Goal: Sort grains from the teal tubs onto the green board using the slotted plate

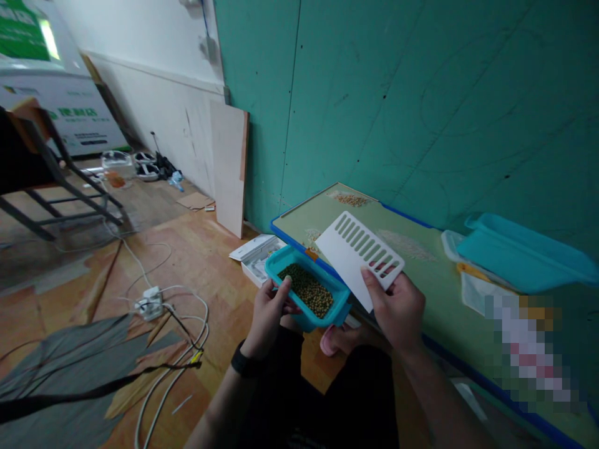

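Turquoise tub [340,315]: since it's got loose beans [316,296] in it, the left hand [269,312] grips it by the near rim, probably just to keep the open side up. Sits between the hands, beside the surface [444,296].
Slotted white plate [344,255]: clamped in the right hand [400,312], thumb on its face. Guessing that grip leaves the solid part free.
Surface: greenish, blue edging; golden pile [350,200] way beyond the hands, pale grains [407,243] past the right hand.
Big basin [528,249]: off to the right hand's right.
Floor [206,249]: power strip [150,304] left of the left hand, cable spaghetti lol; white box [253,247] beyond that hand.
Wall [374,93]: teal, past both hands.
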Demonstrator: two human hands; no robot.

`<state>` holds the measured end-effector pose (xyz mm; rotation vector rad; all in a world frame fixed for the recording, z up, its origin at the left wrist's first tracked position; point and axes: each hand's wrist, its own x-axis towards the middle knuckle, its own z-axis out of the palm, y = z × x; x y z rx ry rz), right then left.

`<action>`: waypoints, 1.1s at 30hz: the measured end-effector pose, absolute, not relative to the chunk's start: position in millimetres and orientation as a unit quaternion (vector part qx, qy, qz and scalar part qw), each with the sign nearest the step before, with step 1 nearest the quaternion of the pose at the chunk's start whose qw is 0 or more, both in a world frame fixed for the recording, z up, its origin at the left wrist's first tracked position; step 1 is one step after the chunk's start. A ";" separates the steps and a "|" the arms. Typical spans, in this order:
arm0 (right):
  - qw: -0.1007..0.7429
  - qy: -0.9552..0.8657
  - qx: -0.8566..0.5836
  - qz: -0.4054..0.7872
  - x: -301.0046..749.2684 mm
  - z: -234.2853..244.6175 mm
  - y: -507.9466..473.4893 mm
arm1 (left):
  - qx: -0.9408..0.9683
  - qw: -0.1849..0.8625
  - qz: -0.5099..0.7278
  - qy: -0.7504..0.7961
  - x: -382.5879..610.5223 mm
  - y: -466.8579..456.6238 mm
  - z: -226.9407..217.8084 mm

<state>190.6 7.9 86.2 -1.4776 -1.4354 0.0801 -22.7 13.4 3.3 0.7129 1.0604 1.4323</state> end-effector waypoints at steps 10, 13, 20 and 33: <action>0.487 -0.631 -0.603 -0.006 176.2 88.6 10.4 | 0.303 0.555 0.620 0.465 -23.5 12.0 6.4; 0.485 -0.636 -0.600 -0.008 175.5 87.0 12.3 | 0.304 0.549 0.623 0.467 -25.2 13.8 6.1; 0.483 -0.644 -0.593 -0.001 170.5 86.6 18.6 | 0.311 0.536 0.612 0.491 -38.0 23.8 12.0; 0.471 -0.673 -0.570 0.032 156.9 93.9 24.6 | 0.334 0.535 0.610 0.480 -51.5 39.8 19.5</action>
